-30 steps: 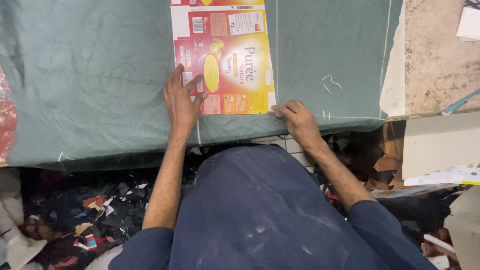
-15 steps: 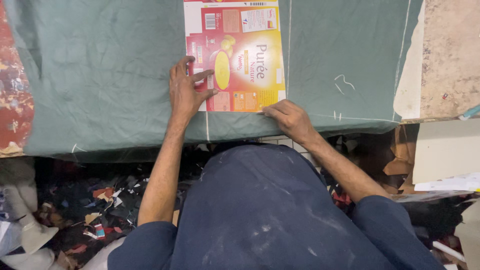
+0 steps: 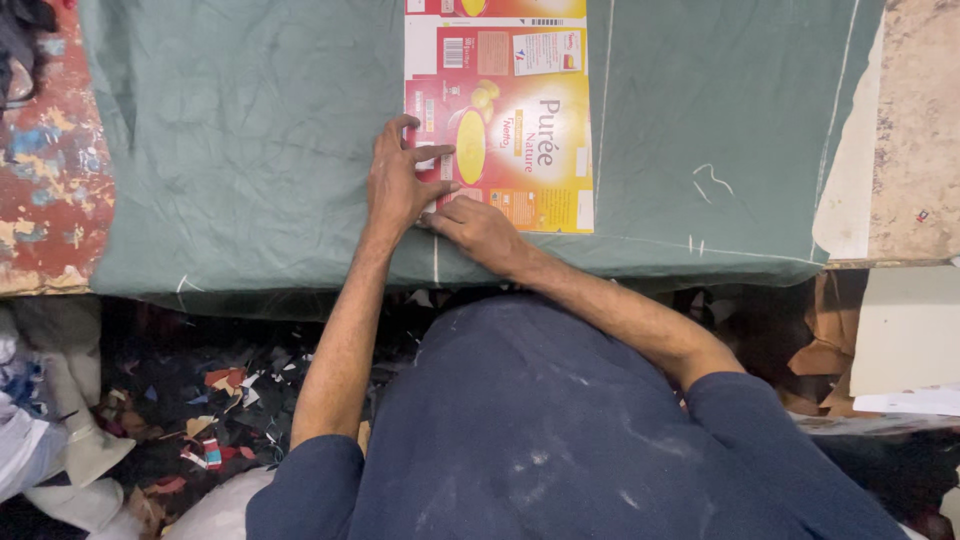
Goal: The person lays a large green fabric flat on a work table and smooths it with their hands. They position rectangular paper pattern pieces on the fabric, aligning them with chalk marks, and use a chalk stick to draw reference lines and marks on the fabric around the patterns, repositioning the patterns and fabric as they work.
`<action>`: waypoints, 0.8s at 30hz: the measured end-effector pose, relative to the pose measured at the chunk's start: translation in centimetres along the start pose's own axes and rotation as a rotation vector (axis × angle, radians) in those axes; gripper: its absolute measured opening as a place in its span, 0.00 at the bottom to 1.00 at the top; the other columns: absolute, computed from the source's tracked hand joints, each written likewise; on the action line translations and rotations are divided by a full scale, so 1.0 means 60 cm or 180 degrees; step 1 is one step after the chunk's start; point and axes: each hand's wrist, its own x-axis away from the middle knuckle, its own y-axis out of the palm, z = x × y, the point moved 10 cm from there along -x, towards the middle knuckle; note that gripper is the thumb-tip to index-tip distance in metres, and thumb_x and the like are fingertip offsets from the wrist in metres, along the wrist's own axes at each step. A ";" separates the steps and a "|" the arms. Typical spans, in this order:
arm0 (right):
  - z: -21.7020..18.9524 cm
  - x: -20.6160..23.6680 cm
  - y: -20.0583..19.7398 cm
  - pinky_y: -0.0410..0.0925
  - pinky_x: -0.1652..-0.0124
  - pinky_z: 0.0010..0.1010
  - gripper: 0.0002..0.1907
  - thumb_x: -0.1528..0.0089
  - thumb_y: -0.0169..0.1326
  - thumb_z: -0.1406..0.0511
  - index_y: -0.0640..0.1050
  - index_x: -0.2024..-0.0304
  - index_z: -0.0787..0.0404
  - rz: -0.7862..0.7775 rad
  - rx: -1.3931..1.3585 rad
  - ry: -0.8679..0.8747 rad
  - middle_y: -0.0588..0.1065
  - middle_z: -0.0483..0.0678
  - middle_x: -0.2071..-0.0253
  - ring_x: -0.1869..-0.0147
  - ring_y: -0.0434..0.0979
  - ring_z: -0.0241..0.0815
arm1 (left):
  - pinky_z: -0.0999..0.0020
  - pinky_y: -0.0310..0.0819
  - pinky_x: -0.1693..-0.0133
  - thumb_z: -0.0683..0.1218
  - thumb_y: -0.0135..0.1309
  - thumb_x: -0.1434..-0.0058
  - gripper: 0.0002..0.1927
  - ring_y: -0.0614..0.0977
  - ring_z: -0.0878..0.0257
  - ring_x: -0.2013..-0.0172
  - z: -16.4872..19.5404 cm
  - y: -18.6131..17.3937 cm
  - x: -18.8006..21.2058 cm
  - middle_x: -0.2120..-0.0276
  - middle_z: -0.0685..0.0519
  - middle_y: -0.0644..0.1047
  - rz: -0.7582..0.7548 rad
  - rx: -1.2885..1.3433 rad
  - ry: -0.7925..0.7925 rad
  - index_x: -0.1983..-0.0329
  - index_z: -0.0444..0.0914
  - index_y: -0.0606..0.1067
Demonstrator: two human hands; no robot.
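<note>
At the near left corner of a flattened food carton (image 3: pixel 520 120), both of the person's bare hands meet. The left hand (image 3: pixel 400 185) lies palm down with its fingers spread flat, pressing on the carton's left edge; it grips nothing, only holds the card against the surface. The right hand (image 3: pixel 478 228) sits just below and to the right of it, touching the left hand's thumb side, its fingers bunched together at the carton's lower left corner; whether they pinch something small there cannot be told. The carton is an opened-out red and yellow box printed with a bowl of yellow food, lying flat with its long side running away from the person. It rests on a sheet of grey-green cloth (image 3: pixel 240 150), wrinkled and marked with thin white chalk lines, one running along the carton's right side and another near the cloth's front edge. The cloth covers most of a worktable (image 3: pixel 915 130), whose bare, worn top shows at the right; at the left a paint-stained red surface (image 3: pixel 45 180) shows beside the cloth. Both forearms are bare, reaching forward from the short sleeves of a dark blue shirt (image 3: pixel 560 440) dusted with white marks. Below the table's front edge, on the left, the dark floor is littered with small coloured scraps (image 3: pixel 215 410), and pale sheets of board (image 3: pixel 905 340) lie at the right.
</note>
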 end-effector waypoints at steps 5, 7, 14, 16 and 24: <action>-0.012 -0.033 0.036 0.73 0.53 0.38 0.12 0.40 0.55 0.69 0.78 0.53 0.62 0.0043 -0.0025 -0.0171 0.76 0.49 0.58 0.52 0.78 0.48 | 0.63 0.79 0.61 0.41 0.70 0.51 0.21 0.83 0.61 0.68 -0.047 0.034 -0.015 0.42 0.52 0.68 -0.0633 0.0760 -0.0780 0.53 0.50 0.85; -0.016 -0.037 0.030 0.73 0.54 0.38 0.13 0.39 0.56 0.69 0.79 0.51 0.62 -0.0033 -0.0036 -0.0124 0.76 0.49 0.59 0.52 0.78 0.48 | 0.63 0.79 0.62 0.39 0.70 0.52 0.22 0.82 0.62 0.69 -0.046 0.032 -0.026 0.46 0.52 0.68 -0.0656 0.0839 -0.0738 0.54 0.49 0.85; 0.022 0.097 -0.168 0.75 0.58 0.35 0.11 0.37 0.64 0.67 0.81 0.53 0.61 0.0945 -0.0427 0.1216 0.80 0.49 0.58 0.56 0.81 0.45 | 0.57 0.77 0.59 0.39 0.69 0.50 0.21 0.81 0.56 0.65 -0.048 0.040 -0.019 0.52 0.50 0.71 -0.0710 0.0510 -0.0881 0.53 0.49 0.85; 0.071 0.166 -0.234 0.74 0.66 0.31 0.09 0.36 0.65 0.65 0.83 0.56 0.63 0.1261 -0.0239 0.2157 0.82 0.49 0.60 0.63 0.80 0.40 | 0.55 0.76 0.57 0.38 0.67 0.46 0.19 0.82 0.53 0.59 -0.029 0.043 -0.008 0.49 0.48 0.73 -0.0499 0.0107 -0.0737 0.51 0.47 0.85; 0.130 0.303 -0.284 0.76 0.66 0.24 0.20 0.40 0.64 0.69 0.79 0.44 0.65 0.1801 -0.0606 0.3471 0.81 0.51 0.60 0.64 0.80 0.33 | 0.43 0.60 0.35 0.46 0.70 0.47 0.34 0.65 0.41 0.32 0.155 0.123 0.015 0.33 0.38 0.65 -0.0200 0.0353 0.0474 0.36 0.39 0.74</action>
